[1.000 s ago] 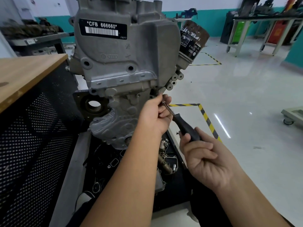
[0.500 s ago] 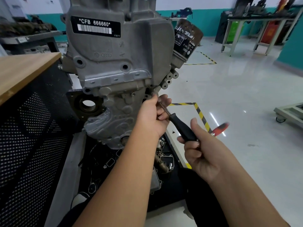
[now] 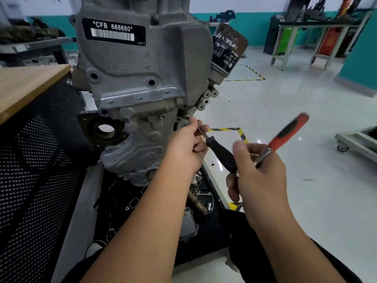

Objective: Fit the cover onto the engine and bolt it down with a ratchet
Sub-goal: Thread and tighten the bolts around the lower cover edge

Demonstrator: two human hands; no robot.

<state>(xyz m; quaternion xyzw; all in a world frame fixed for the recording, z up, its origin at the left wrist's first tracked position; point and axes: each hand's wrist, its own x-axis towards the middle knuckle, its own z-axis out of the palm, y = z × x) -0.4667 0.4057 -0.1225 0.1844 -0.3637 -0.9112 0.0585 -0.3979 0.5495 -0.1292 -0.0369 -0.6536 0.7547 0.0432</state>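
Note:
The grey cast cover [image 3: 142, 74] with a black "CFB 666660" label sits on the front of the upright engine [image 3: 140, 144]. My left hand [image 3: 183, 148] pinches the thin metal shaft [image 3: 201, 132] of a black-handled driver [image 3: 221, 155], whose tip lies at a bolt hole on the engine's lower right edge. The bolt itself is hidden by my fingers. My right hand [image 3: 259, 176] curls around the rear end of the black handle and grips a ratchet [image 3: 285, 133] with a red-and-black handle, which is blurred and points up to the right.
A wooden-topped bench with a perforated black side [image 3: 30, 152] stands close on the left. An oil filter [image 3: 228, 52] juts from the engine's right. Loose gaskets and metal parts [image 3: 195, 201] lie on the black tray below. Tables [image 3: 318, 35] and a wheeled platform [image 3: 359, 139] stand on the white floor.
The ratchet's red handle has swung up into view on the right, and my right hand has risen with it. My left hand stays on the shaft at the engine.

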